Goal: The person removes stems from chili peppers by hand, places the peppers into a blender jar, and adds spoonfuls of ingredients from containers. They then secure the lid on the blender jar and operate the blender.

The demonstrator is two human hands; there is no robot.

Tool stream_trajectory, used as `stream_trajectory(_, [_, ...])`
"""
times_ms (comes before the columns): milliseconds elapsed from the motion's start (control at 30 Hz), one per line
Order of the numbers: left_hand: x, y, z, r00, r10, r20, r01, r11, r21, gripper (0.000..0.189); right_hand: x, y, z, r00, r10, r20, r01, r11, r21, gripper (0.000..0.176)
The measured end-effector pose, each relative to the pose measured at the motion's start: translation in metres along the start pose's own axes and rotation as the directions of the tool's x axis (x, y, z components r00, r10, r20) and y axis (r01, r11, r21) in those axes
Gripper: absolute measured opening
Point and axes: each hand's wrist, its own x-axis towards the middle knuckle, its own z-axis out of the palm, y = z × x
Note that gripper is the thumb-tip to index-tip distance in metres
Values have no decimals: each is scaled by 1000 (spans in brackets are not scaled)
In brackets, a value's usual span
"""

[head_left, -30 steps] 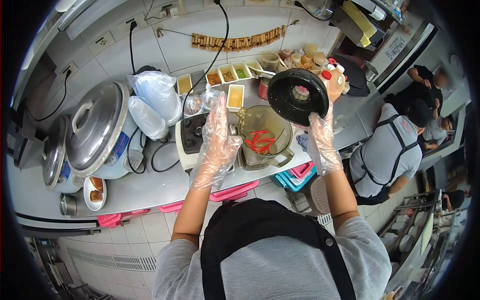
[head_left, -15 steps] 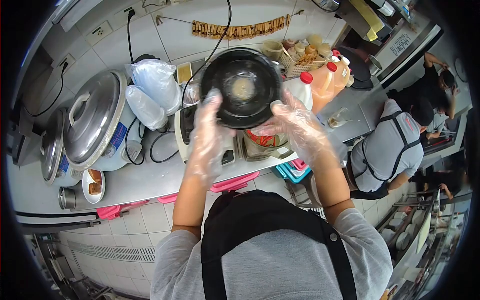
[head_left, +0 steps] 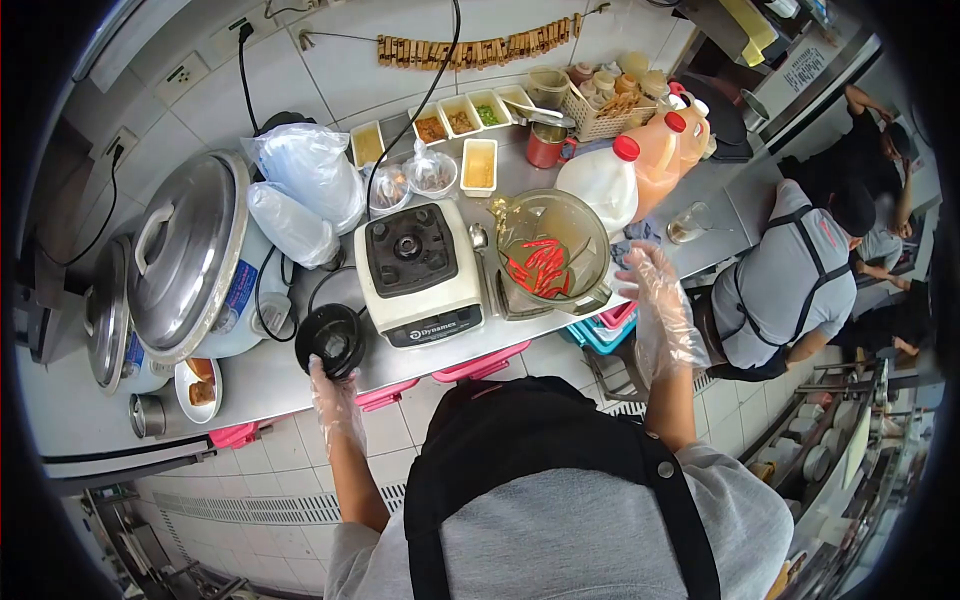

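Note:
A small black bowl [head_left: 331, 341] is at the counter's front edge, left of the blender base [head_left: 420, 270]. My left hand [head_left: 332, 392], in a clear plastic glove, grips its near rim. My right hand [head_left: 655, 290], also gloved, hovers just right of the blender jar [head_left: 588, 225], fingers apart and holding nothing. Inside the open jar lie several red chilies [head_left: 540, 268]. A metal spoon [head_left: 478, 237] lies between the base and the jar.
Behind stand small trays of ingredients [head_left: 460, 118], a red mug [head_left: 545, 146], plastic jugs [head_left: 600, 185] and a basket [head_left: 605, 118]. Large lidded pots [head_left: 185, 260] and a white bowl [head_left: 198, 398] are at left. A co-worker [head_left: 800, 275] stands at right.
The black bowl has moved from in front of my face down to the left, now in my left hand only. My right hand has let go and moved right. The jar and blender base are uncovered.

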Motion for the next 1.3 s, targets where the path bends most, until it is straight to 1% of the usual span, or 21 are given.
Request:
stream_trajectory(67, [-13, -13, 15, 996, 82, -44, -81, 997, 20, 53, -3, 15, -1, 989, 51, -136, -56, 998, -38, 41])
stream_trajectory(200, [-23, -41, 9, 999, 50, 10, -49, 995, -84, 63, -14, 32, -5, 977, -2, -212, -19, 995, -97, 40])
stream_trajectory(233, [-33, -46, 9, 977, -200, -72, 197, 980, -39, 65, -4, 51, -21, 982, -26, -186, -11, 981, -196, 41])
stream_trajectory(267, [-40, -50, 10, 888, -429, -166, 433, 901, -16, 68, -6, 52, -26, 981, -23, -194, -15, 980, -197, 41])
stream_trajectory(333, [-56, -55, 6, 770, -587, 250, 484, 793, 370, 68, -15, 61, -26, 993, -14, -120, -13, 976, -217, 41])
stream_trajectory(400, [-50, -83, 0, 615, -700, 362, 444, 687, 575, 59, -30, 58, -3, 981, -187, -45, 174, 964, -201, 39])
stream_trajectory(467, [-81, -41, 65, 625, -644, 442, 229, 692, 685, 55, -30, 59, -1, 979, -145, 144, 184, 935, -303, 40])
stream_trajectory(567, [-88, -35, 116, 563, -640, 523, 102, 681, 725, 47, -41, 57, 10, 970, -169, 174, 223, 904, -365, 37])
stream_trajectory(600, [-94, -28, 135, 515, -591, 621, -21, 715, 698, 43, -44, 58, 7, 968, -149, 201, 221, 886, -408, 36])
stream_trajectory(633, [-100, -28, 148, 447, -541, 713, -142, 744, 653, 40, -52, 76, 8, 978, -199, 68, 207, 853, -480, 32])
stream_trajectory(667, [-105, -35, 155, 428, -550, 717, -146, 741, 656, 40, -57, 81, 11, 988, -123, 98, 149, 934, -324, 29])
stream_trajectory(733, [-114, -47, 169, 384, -204, 900, -588, 698, 409, 42, -71, 73, 23, 982, -67, 174, 114, 955, -273, 26])
stream_trajectory(800, [-120, -46, 188, 312, -162, 936, -687, 642, 340, 43, -82, 61, 30, 960, -72, 270, 145, 955, -259, 26])
stream_trajectory(833, [-125, -49, 193, 329, -119, 937, -681, 658, 322, 42, -83, 57, 29, 918, -153, 365, 280, 902, -328, 27])
stream_trajectory(933, [-134, -83, 196, 388, -73, 919, -580, 755, 305, 38, -97, 53, 25, 939, -170, 299, 271, 901, -339, 24])
stream_trajectory(1000, [-146, -97, 201, 610, -76, 789, -471, 765, 438, 28, -100, 70, 6, 954, -123, 274, 211, 923, -321, 24])
stream_trajectory(1033, [-153, -104, 208, 632, -41, 774, -344, 880, 327, 21, -102, 77, -7, 964, -71, 255, 151, 938, -311, 25])
stream_trajectory(1067, [-155, -116, 209, 624, -46, 780, -345, 880, 328, 21, -104, 84, -18, 971, -19, 237, 92, 950, -299, 26])
stream_trajectory(1167, [-153, -162, 206, 815, -32, 578, -209, 915, 346, 33, -120, 96, -48, 984, 49, 170, -15, 981, -192, 27])
stream_trajectory(1200, [-155, -166, 208, 800, -32, 599, -218, 914, 341, 33, -123, 98, -59, 982, 112, 153, -91, 986, -139, 28])
stream_trajectory(1300, [-160, -164, 212, 952, 196, 234, -302, 718, 627, 36, -141, 106, -89, 985, 115, 129, -90, 978, -186, 32])
